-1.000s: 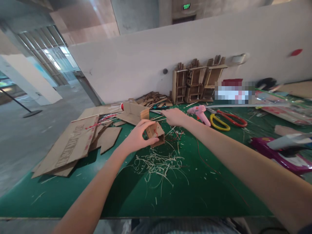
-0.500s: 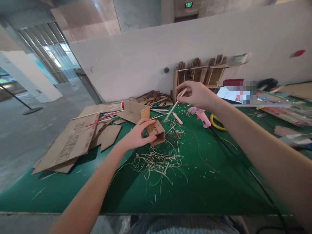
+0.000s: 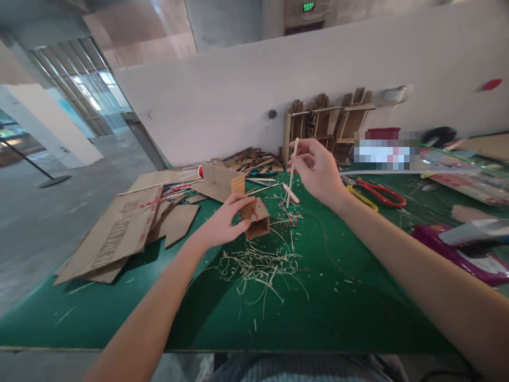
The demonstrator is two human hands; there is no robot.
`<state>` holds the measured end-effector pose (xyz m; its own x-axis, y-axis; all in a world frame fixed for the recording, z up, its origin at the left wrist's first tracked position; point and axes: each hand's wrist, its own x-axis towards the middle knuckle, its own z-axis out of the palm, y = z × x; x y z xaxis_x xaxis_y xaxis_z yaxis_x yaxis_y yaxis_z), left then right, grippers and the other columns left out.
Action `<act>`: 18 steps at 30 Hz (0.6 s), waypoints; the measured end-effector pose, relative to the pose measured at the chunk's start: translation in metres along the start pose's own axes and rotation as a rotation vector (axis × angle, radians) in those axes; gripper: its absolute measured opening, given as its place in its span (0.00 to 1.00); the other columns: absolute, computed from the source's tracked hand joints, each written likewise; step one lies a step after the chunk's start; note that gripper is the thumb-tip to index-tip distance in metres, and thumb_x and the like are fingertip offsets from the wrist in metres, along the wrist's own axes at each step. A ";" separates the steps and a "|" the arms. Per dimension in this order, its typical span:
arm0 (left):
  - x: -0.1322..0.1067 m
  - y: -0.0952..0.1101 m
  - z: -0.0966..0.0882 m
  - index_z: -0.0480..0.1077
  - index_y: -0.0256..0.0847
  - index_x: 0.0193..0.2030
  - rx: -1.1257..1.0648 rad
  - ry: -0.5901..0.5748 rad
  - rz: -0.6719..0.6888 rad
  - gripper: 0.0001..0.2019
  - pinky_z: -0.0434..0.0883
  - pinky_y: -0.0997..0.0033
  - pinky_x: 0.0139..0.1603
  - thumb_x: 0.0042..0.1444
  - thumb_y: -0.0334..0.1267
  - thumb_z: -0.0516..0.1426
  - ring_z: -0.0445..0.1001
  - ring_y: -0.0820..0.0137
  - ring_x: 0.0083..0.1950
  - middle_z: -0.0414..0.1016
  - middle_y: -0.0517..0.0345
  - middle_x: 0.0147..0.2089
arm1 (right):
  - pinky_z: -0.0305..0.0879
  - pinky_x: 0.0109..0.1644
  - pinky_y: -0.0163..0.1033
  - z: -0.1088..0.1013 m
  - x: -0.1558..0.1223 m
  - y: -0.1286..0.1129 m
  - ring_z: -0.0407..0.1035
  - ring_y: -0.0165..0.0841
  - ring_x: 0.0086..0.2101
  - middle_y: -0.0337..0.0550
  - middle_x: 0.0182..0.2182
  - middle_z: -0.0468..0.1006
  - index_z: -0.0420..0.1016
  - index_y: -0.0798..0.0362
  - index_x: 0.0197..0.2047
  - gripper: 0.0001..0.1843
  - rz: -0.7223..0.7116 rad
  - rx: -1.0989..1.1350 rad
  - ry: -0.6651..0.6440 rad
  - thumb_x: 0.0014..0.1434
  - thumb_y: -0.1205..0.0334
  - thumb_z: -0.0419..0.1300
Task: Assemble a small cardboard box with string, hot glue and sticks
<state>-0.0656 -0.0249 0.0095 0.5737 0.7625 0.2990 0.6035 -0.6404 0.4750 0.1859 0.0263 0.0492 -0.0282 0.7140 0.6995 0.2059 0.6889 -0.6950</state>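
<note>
My left hand (image 3: 228, 220) is closed around the side of a small cardboard box (image 3: 260, 209), fingers over its top and thumb at the front. The box rests on the green table with its open end toward me. A red wire end shows on its top. Between the fingertips of my right hand (image 3: 316, 170) is a thin wooden stick (image 3: 292, 172), held nearly upright, its lower end above the scraps to the right of the box. A pale pointed piece (image 3: 291, 193) lies just behind that stick. Curly wood shavings (image 3: 260, 265) are heaped in front of the box.
Flat cardboard sheets (image 3: 107, 233) lie at the left, with a folded cardboard piece (image 3: 217, 183) behind the box. Red-handled scissors (image 3: 384, 193) and a purple object (image 3: 433, 246) are on the right. Small cardboard structures (image 3: 314, 127) stand against the white wall. A thin wire (image 3: 326, 244) curves across the table.
My right hand has moved slightly down, and the stick has swung from slanted to nearly upright. The pink glue gun is out of sight; the red-handled scissors now show. My left hand stays on the box.
</note>
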 end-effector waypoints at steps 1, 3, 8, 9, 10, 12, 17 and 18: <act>0.000 0.001 0.001 0.58 0.46 0.65 0.019 0.004 -0.001 0.26 0.64 0.52 0.63 0.62 0.48 0.52 0.61 0.55 0.64 0.58 0.47 0.63 | 0.75 0.39 0.41 0.002 -0.005 0.000 0.70 0.30 0.35 0.41 0.37 0.68 0.67 0.49 0.47 0.12 -0.009 -0.008 -0.022 0.59 0.67 0.55; 0.000 0.004 0.003 0.58 0.45 0.65 0.059 0.019 -0.016 0.29 0.64 0.51 0.63 0.60 0.52 0.53 0.63 0.54 0.63 0.59 0.46 0.63 | 0.75 0.38 0.39 0.005 -0.013 -0.001 0.69 0.30 0.36 0.41 0.37 0.67 0.66 0.49 0.48 0.12 0.006 -0.018 -0.048 0.60 0.65 0.55; 0.002 0.012 0.012 0.59 0.41 0.64 0.139 0.098 -0.067 0.30 0.65 0.52 0.62 0.59 0.55 0.52 0.65 0.55 0.61 0.60 0.46 0.62 | 0.75 0.40 0.39 0.004 -0.020 -0.002 0.68 0.31 0.37 0.41 0.37 0.67 0.64 0.48 0.48 0.11 0.053 -0.017 -0.064 0.62 0.61 0.54; 0.002 0.013 0.014 0.60 0.41 0.64 0.146 0.107 -0.070 0.30 0.65 0.53 0.62 0.60 0.55 0.52 0.65 0.55 0.61 0.60 0.46 0.62 | 0.74 0.41 0.39 0.003 -0.020 -0.002 0.68 0.31 0.38 0.41 0.37 0.67 0.64 0.48 0.48 0.11 0.060 -0.022 -0.064 0.62 0.60 0.53; 0.002 0.013 0.014 0.60 0.41 0.64 0.151 0.112 -0.070 0.29 0.65 0.53 0.62 0.60 0.55 0.51 0.65 0.55 0.61 0.60 0.46 0.62 | 0.74 0.41 0.39 0.003 -0.020 -0.002 0.69 0.31 0.38 0.42 0.38 0.67 0.64 0.48 0.49 0.11 0.068 -0.033 -0.066 0.62 0.60 0.53; 0.002 0.013 0.014 0.60 0.42 0.64 0.157 0.109 -0.069 0.30 0.66 0.52 0.61 0.60 0.55 0.51 0.66 0.54 0.60 0.60 0.46 0.62 | 0.74 0.41 0.39 0.002 -0.020 -0.002 0.69 0.32 0.39 0.43 0.39 0.68 0.64 0.48 0.49 0.11 0.082 -0.062 -0.071 0.63 0.59 0.53; 0.001 0.012 0.012 0.59 0.41 0.64 0.160 0.083 -0.072 0.32 0.67 0.53 0.60 0.58 0.57 0.53 0.66 0.54 0.60 0.59 0.46 0.62 | 0.73 0.41 0.39 0.002 -0.022 -0.002 0.70 0.32 0.40 0.44 0.40 0.69 0.63 0.49 0.50 0.12 0.080 -0.090 -0.081 0.63 0.59 0.52; 0.001 0.012 0.012 0.59 0.41 0.64 0.160 0.082 -0.073 0.32 0.67 0.53 0.60 0.58 0.57 0.53 0.66 0.54 0.60 0.59 0.46 0.62 | 0.73 0.41 0.39 0.002 -0.022 -0.002 0.70 0.32 0.40 0.44 0.40 0.69 0.63 0.49 0.50 0.12 0.081 -0.086 -0.083 0.63 0.58 0.52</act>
<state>-0.0510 -0.0327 0.0061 0.4822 0.8080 0.3387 0.7256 -0.5849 0.3623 0.1843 0.0096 0.0348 -0.0880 0.7770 0.6233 0.2935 0.6182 -0.7292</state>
